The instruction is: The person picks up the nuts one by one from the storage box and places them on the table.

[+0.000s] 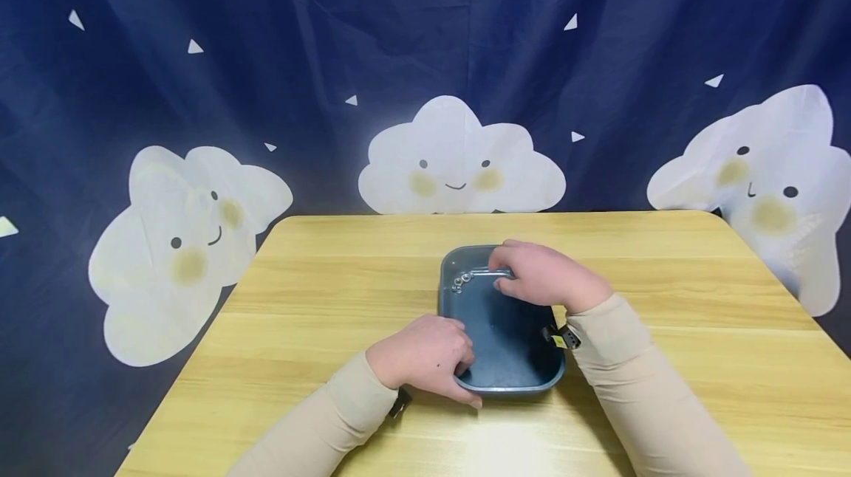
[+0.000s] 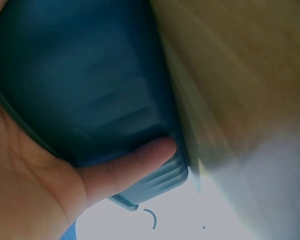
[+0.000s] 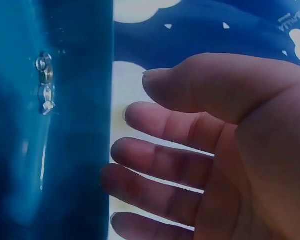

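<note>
A dark blue rectangular tray [image 1: 501, 344] is on the wooden table, its long side running away from me. My left hand [image 1: 428, 355] grips the tray's near-left corner, fingers over the rim and thumb [image 2: 135, 162] along the outside wall. Several small shiny metal nuts [image 1: 460, 282] lie close together inside the tray's far-left corner; the right wrist view shows these nuts [image 3: 46, 82] in a short row. Over the tray's far-right part is my right hand [image 1: 548, 275], fingers loosely bent with nothing between them. In its wrist view the fingertips [image 3: 125, 150] are right at the tray's rim.
Bare wooden tabletop [image 1: 319, 292] surrounds the tray. Behind the table hangs a dark blue curtain [image 1: 412, 34] with white smiling clouds and small triangles. A small black device [image 1: 561, 337] sits at the right cuff, close to the tray's right rim.
</note>
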Tool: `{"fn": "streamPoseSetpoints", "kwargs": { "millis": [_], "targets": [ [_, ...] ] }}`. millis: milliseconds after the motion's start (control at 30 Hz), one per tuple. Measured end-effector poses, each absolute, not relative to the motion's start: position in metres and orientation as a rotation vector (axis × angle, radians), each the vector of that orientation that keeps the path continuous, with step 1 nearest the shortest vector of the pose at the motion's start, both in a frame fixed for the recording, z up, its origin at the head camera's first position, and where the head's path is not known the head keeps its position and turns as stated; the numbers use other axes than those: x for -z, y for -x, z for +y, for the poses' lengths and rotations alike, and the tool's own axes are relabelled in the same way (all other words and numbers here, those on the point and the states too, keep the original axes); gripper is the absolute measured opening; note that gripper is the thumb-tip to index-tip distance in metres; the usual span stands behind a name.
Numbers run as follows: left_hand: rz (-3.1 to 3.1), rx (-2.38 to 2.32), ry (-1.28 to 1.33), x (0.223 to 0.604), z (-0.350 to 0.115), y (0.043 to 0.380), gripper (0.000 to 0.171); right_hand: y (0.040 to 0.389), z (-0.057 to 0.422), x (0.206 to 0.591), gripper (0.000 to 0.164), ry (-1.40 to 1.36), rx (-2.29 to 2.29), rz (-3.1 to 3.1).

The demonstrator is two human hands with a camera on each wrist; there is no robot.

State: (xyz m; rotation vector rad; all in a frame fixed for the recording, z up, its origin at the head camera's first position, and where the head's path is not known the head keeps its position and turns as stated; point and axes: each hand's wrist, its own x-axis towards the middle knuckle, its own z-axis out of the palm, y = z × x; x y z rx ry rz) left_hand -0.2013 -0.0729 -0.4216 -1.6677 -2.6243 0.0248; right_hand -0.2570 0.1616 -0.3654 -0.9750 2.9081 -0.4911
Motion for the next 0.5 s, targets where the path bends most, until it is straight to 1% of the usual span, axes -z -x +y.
{"fn": "streamPoseSetpoints", "kwargs": {
  "millis": [300,500],
  "targets": [
    [-2.616,-0.021,1.677,0.422,-0.074,0.201,0.056,0.262,0.139,0.379,0.031,1.021,0.435,2.819],
    [-2.611,-0.015,1.687,0.422,-0.074,0.203,0.057,0.268,0.136,0.389,0.038,0.995,0.357,2.774]
  ]
}}
